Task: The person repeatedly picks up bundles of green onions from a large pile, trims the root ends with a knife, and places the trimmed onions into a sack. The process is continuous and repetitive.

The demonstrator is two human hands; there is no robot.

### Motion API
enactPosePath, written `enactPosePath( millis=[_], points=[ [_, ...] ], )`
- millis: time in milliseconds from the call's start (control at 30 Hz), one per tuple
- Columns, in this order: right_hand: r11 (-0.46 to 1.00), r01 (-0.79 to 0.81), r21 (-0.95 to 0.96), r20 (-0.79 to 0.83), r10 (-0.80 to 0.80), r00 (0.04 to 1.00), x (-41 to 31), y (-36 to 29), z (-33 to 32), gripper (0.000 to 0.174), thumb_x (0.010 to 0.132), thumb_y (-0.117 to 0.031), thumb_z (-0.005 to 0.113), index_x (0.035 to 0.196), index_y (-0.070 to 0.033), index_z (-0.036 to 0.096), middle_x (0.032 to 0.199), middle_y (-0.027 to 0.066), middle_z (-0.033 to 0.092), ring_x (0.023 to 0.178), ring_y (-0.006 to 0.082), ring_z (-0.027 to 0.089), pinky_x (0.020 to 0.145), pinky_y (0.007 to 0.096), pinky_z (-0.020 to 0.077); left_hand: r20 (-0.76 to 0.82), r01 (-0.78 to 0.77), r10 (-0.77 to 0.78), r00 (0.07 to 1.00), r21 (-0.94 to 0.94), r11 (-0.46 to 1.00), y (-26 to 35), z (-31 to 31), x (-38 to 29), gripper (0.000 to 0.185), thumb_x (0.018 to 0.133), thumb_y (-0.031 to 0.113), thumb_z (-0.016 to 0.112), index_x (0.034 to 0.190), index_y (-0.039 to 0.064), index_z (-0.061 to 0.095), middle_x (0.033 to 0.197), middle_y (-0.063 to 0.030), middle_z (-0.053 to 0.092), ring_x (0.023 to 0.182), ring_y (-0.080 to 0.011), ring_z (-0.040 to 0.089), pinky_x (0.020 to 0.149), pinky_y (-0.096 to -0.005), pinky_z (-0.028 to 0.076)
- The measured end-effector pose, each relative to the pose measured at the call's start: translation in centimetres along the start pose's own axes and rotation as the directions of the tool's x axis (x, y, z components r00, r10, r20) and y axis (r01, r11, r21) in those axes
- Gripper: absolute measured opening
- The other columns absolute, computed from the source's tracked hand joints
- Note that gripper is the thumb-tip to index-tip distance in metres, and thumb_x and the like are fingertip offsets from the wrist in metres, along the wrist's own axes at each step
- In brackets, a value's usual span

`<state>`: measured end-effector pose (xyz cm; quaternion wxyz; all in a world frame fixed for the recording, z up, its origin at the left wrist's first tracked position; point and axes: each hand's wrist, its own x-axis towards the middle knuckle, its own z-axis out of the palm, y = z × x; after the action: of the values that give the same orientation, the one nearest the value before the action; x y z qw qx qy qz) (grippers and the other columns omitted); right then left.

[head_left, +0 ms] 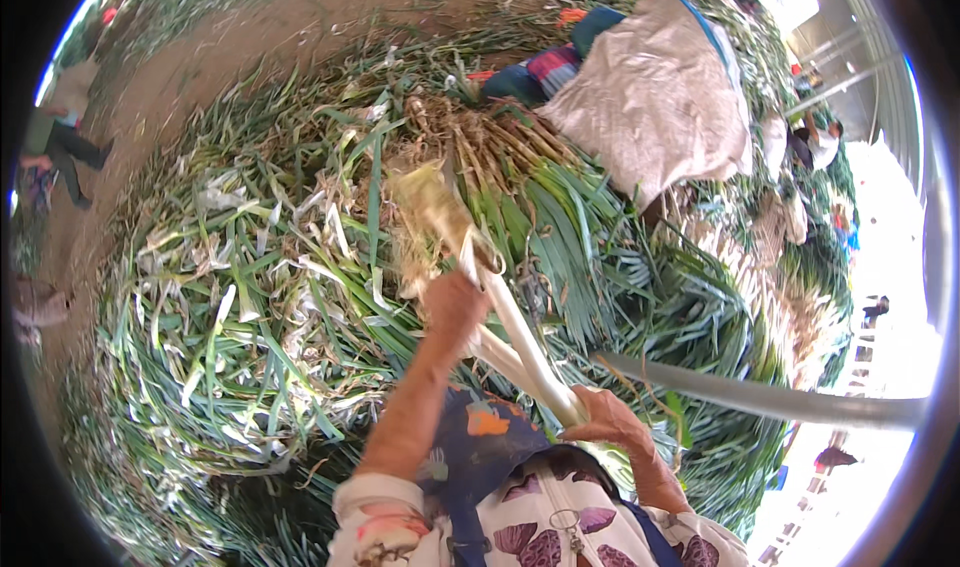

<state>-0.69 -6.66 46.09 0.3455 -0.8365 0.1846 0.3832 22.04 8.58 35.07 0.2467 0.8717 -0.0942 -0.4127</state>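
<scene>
Two long pale stalks of leek or large green onion (523,327) lie across my front, crossing near their lower ends. My right hand (611,418) is closed around them at the lower end. Higher up, my left hand (455,308) is blurred and grips a pale strip of outer leaf (469,256) beside the stalks. Past it, a yellow-brown bushy mass (431,199), probably roots or dry husk, is also smeared by motion. A dark blue apron (480,439) with an orange patch lies below my hands.
Green leaf trimmings (255,342) heap up on the left. Untrimmed stalks with roots (517,147) lie ahead, beside a pale woven sack (660,94). A metal pole (765,394) juts in from the right. People (64,147) are at the far left and right, beyond bare soil (187,72).
</scene>
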Motion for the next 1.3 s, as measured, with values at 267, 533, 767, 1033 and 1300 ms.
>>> enactPosePath(
  millis=[267,533,767,1033,1300],
  points=[
    [0.944,-0.016,0.328,-0.056,0.036,0.998,-11.2,3.3,4.7,0.054,0.067,-0.041,0.068,0.102,-0.003,0.053,0.082,0.0197,0.062,0.078,0.0318,0.060,0.071,0.0389,0.0440,-0.776,0.437,0.273,0.569,0.567,0.698,-17.1,-25.6,-0.9,0.023,0.088,0.025,0.052,0.081,0.005,0.061,0.075,-0.0080,0.065,0.063,-0.0225,0.063,0.055,-0.0377,0.049],
    [0.838,0.022,0.546,-0.092,0.034,0.995,-12.8,10.9,8.0,0.062,0.066,-0.036,0.069,0.116,-0.003,0.053,0.094,0.0150,0.065,0.087,0.0205,0.060,0.079,0.0314,0.0436,-0.570,-0.145,0.413,0.710,0.456,0.878,-7.2,-12.6,-9.7,0.040,0.078,0.032,0.066,0.108,0.007,0.056,0.087,-0.0127,0.065,0.076,-0.0287,0.063,0.068,-0.0456,0.049],
    [0.881,0.090,0.465,-0.282,0.051,0.958,-17.3,17.4,10.4,0.057,0.062,-0.029,0.069,0.110,-0.002,0.054,0.085,0.0168,0.064,0.080,0.0248,0.062,0.074,0.0343,0.0447,-0.329,-0.748,0.765,0.554,0.206,0.631,10.5,15.5,-15.8,0.040,0.069,0.025,0.074,0.100,0.007,0.056,0.075,-0.0146,0.060,0.071,-0.0321,0.061,0.064,-0.0420,0.046],
    [0.865,-0.074,0.497,-0.452,0.331,0.828,-23.7,15.1,12.0,0.047,0.071,-0.036,0.064,0.101,-0.001,0.053,0.076,0.0266,0.060,0.076,0.0395,0.061,0.068,0.0439,0.0442,-0.299,-0.659,0.931,0.208,0.660,0.359,13.2,16.5,-10.6,0.026,0.069,0.013,0.074,0.086,0.008,0.056,0.058,-0.0034,0.057,0.047,-0.0119,0.052,0.041,-0.0273,0.040],
    [0.842,0.052,0.538,-0.536,0.294,0.792,-25.9,17.2,17.4,0.048,0.064,-0.033,0.067,0.098,-0.002,0.055,0.076,0.0216,0.062,0.075,0.0354,0.062,0.067,0.0392,0.0456,-0.597,0.217,0.606,0.526,0.783,0.582,8.2,-8.6,-5.5,0.031,0.086,0.023,0.057,0.110,0.003,0.054,0.086,-0.0106,0.065,0.072,-0.0255,0.065,0.058,-0.0397,0.051]
  ],
)
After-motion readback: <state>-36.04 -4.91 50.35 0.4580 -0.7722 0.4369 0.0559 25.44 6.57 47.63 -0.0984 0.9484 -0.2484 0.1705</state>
